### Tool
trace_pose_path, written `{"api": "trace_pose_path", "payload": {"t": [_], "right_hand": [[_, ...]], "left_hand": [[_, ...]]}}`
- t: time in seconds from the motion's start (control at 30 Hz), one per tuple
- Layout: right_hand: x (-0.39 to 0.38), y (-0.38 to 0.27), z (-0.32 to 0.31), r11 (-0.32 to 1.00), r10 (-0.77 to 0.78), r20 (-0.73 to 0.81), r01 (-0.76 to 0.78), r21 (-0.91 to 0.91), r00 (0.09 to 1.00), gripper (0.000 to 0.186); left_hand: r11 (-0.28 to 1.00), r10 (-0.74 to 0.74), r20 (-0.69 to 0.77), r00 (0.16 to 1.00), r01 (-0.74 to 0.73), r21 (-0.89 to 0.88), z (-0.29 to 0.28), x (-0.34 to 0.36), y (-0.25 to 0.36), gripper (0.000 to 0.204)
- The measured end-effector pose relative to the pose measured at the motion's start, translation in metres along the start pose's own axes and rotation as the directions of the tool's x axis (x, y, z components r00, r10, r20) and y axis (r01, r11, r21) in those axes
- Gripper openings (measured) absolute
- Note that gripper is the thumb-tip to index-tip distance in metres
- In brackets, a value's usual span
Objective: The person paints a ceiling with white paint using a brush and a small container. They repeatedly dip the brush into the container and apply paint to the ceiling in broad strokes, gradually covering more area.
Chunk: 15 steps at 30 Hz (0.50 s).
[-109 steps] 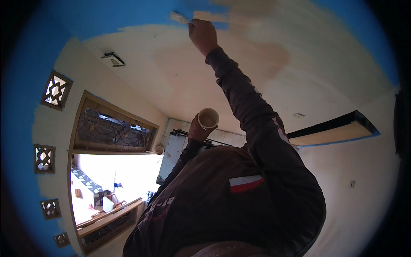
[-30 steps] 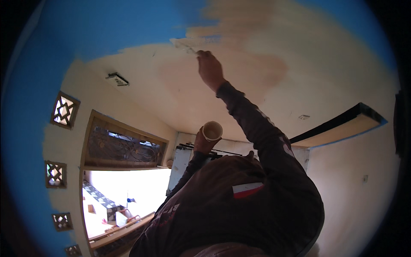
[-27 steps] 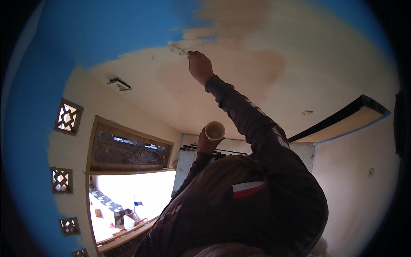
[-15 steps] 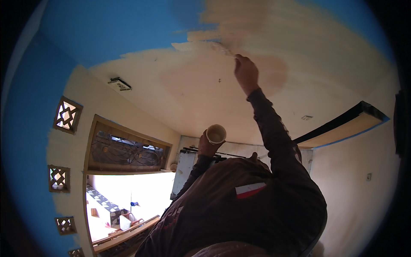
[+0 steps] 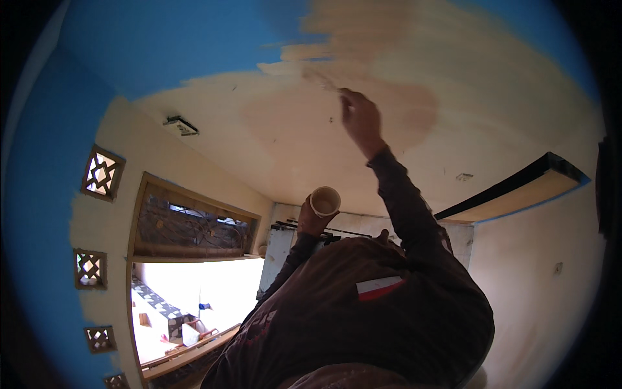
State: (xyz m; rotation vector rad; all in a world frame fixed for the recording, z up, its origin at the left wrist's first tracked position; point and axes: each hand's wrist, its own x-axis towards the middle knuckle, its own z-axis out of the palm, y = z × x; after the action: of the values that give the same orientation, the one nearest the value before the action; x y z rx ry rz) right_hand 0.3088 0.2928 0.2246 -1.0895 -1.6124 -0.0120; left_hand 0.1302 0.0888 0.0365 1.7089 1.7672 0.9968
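My right hand [image 5: 361, 120] is raised high, its fingers closed on the handle of a paintbrush [image 5: 321, 79], whose head is blurred against a cream-painted surface [image 5: 259, 142] at the edge of a blue area [image 5: 175, 45]. A peach-tinted patch and rough cream strokes show around the brush. Lower down, my left hand [image 5: 310, 220] grips a pale round cup [image 5: 325, 201], open end toward the camera; what is inside is hard to make out.
A small square fitting [image 5: 181, 125] sits to the left. Several latticed vent blocks [image 5: 102, 172] line the left wall beside a doorway [image 5: 194, 305] with a grille above [image 5: 191, 217]. At the right is a long dark-edged shelf [image 5: 518, 191]; behind me, pale panels [image 5: 275, 253].
My right hand has swept rightward with the brush, then slightly back left. More cream strokes cover the blue's edge than in the earliest frame. My left hand still holds the cup.
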Motion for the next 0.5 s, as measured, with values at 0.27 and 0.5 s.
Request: {"api": "trace_pose_path", "payload": {"t": [0.27, 0.5], "right_hand": [[0.046, -0.030, 0.102, 0.998, -0.004, 0.167, 0.015, -0.062, 0.986, 0.017], [0.042, 0.011, 0.035, 0.979, 0.081, 0.036, -0.073, -0.193, 0.996, 0.020]], "left_hand": [[0.997, -0.002, 0.053, 0.999, 0.005, -0.071, -0.012, 0.006, 0.019, 0.087], [0.999, -0.011, 0.032, 0.999, 0.012, -0.047, -0.003, 0.003, 0.004, 0.089]]}}
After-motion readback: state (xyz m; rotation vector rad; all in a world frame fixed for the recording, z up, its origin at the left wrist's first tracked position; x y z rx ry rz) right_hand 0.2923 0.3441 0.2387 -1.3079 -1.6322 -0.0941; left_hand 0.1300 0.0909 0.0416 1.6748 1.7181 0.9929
